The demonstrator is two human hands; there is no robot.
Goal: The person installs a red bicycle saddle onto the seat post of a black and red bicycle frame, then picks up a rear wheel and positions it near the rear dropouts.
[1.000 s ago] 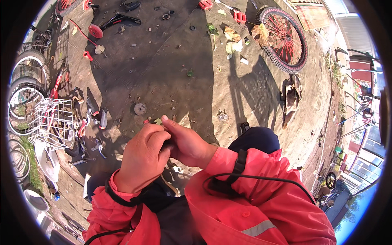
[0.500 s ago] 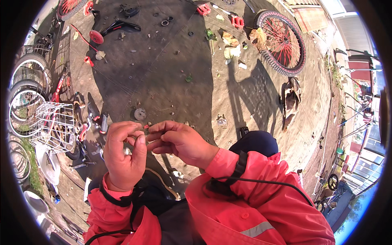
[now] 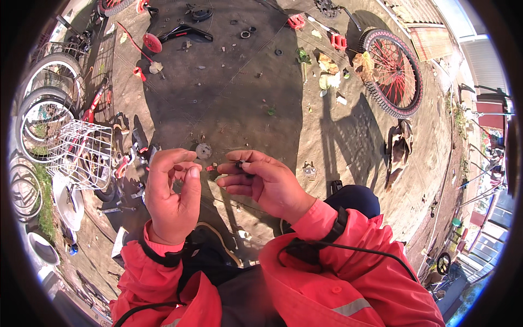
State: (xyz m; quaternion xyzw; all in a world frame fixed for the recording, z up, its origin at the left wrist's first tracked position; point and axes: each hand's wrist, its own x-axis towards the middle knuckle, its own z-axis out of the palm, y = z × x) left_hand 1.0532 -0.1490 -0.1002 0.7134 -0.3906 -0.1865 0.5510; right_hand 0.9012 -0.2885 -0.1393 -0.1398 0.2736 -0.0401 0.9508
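My left hand (image 3: 175, 193) is held up with its fingers curled toward the thumb; whatever lies between them, if anything, is too small or hidden to name. Facing it is my right hand (image 3: 269, 182), which pinches a small dark part (image 3: 239, 164) between thumb and forefinger, its other fingers stretched toward the left. A gap separates the two hands. Just beyond the left fingertips, a round grey disc (image 3: 203, 151) lies on the ground cloth, with a small red piece (image 3: 211, 168) near it.
At the right lies a red-spoked bicycle wheel (image 3: 393, 73). Two red pedals, one a pedal (image 3: 296, 22), and a black frame-like part (image 3: 188, 32) are at the far side. A white wire basket (image 3: 81, 155) and several wheels stand left. A crumpled dark cloth (image 3: 399, 150) lies right.
My hands have drawn apart, the right one moving to the right; the small dark part now shows in its pinch. The whole view has shifted slightly.
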